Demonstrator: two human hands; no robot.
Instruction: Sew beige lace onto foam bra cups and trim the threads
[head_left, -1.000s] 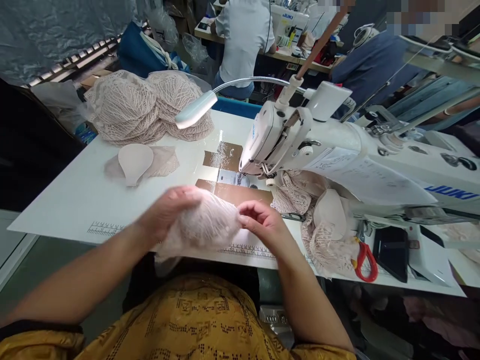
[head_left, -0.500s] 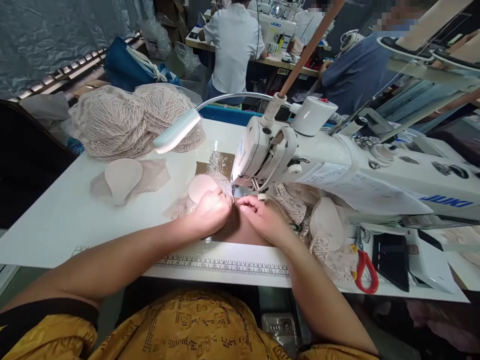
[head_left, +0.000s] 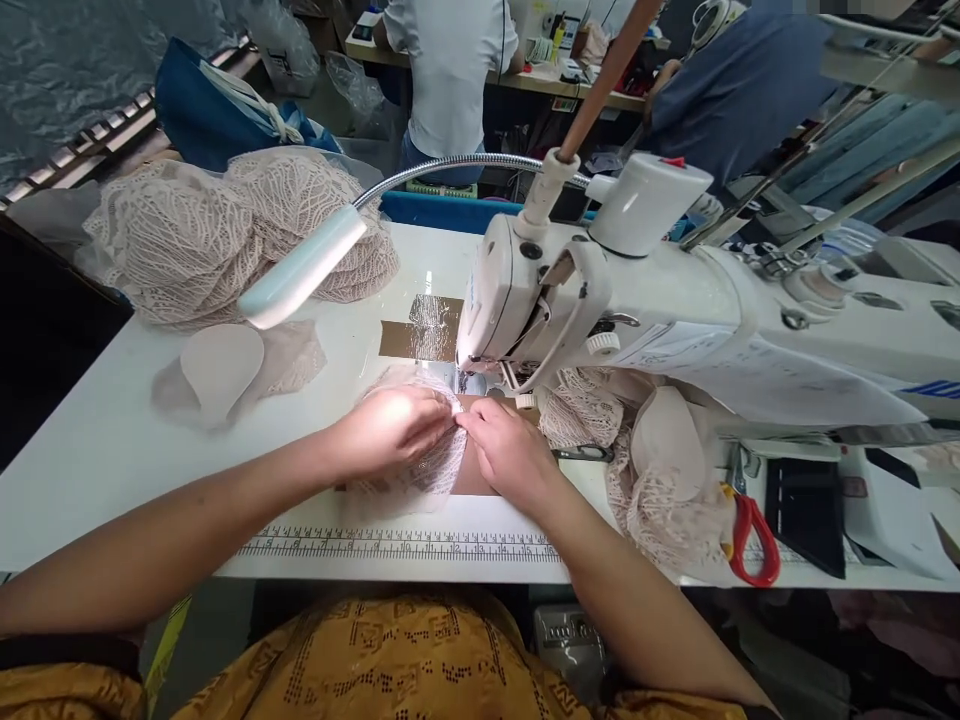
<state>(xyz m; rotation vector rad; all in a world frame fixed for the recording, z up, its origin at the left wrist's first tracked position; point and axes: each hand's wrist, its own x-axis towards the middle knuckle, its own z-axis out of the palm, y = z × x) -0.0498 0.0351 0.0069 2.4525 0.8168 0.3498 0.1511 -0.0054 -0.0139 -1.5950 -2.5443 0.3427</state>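
A pale pink lace piece [head_left: 427, 475] lies flat on the white table [head_left: 112, 440] just in front of the sewing machine [head_left: 600, 300] head. My left hand [head_left: 390, 428] rests on the lace with its fingers pinched together at the piece's upper edge. My right hand [head_left: 508, 450] meets it from the right, fingers closed on the same edge, close to the needle area [head_left: 480, 380]. The part of the lace under my hands is hidden.
A heap of lace pieces [head_left: 225, 235] and a foam cup on lace [head_left: 221, 365] lie at the left. Sewn lace cups [head_left: 660, 460], red-handled scissors [head_left: 750, 535] and a black phone [head_left: 806, 510] sit at the right. The lamp [head_left: 300, 270] hangs over the table. Other people work behind.
My hands carried the lace piece from near the table's front edge to the machine head, then drew it slightly back and flattened it. The view has shifted closer.
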